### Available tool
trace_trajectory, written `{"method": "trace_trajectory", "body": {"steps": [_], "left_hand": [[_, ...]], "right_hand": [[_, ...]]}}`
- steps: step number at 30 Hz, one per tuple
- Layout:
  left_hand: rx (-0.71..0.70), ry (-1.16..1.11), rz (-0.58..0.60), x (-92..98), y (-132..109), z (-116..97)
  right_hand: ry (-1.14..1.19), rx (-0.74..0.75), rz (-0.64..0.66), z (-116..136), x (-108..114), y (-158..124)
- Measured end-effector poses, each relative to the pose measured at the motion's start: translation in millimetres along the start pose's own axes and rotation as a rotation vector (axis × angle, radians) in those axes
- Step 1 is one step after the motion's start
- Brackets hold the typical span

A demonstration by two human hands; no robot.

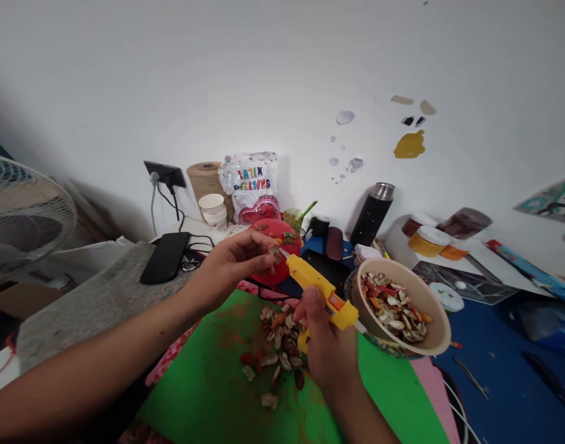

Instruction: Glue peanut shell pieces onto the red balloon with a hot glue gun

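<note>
My right hand (326, 345) is wrapped round a yellow hot glue gun (314, 277), whose nozzle points up and left. A small peanut shell (275, 251) is pinched in the fingertips of my left hand (240, 259), right at the nozzle tip; I cannot tell whether they touch. Just behind the left hand is a red balloon (289, 246) with several shell pieces on it. Below the hands, loose peanut shells (285, 339), some painted orange or red, lie on a green sheet (208, 370).
A beige bowl (442, 308) of painted shells stands at the right. Behind are a black flask (372, 213), paint jars (428, 239), paper cups (213, 209), twine (203, 179) and a balloon bag (250, 179). At the left are a phone (164, 258) and a fan (28, 216).
</note>
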State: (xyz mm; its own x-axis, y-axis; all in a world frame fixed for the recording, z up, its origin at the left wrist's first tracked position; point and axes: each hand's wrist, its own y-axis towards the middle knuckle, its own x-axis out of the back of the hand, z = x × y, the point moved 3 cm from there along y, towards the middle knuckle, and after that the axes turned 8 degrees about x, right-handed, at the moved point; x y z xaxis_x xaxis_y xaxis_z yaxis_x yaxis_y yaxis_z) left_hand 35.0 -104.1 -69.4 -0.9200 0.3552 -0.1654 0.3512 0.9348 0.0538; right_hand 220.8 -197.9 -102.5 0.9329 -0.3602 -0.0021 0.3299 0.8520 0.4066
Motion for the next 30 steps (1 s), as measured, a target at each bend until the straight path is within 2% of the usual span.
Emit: {"method": "trace_trajectory", "body": {"steps": [18, 30], "left_hand": [[0.028, -0.016, 0.032, -2.2, 1.0, 3.0], [0.039, -0.086, 0.084, -5.4, 0.4, 3.7]], "right_hand": [[-0.02, -0.013, 0.016, -1.8, -1.4, -0.7], [0.075, -0.031, 0.026, -6.1, -2.8, -3.3]]}}
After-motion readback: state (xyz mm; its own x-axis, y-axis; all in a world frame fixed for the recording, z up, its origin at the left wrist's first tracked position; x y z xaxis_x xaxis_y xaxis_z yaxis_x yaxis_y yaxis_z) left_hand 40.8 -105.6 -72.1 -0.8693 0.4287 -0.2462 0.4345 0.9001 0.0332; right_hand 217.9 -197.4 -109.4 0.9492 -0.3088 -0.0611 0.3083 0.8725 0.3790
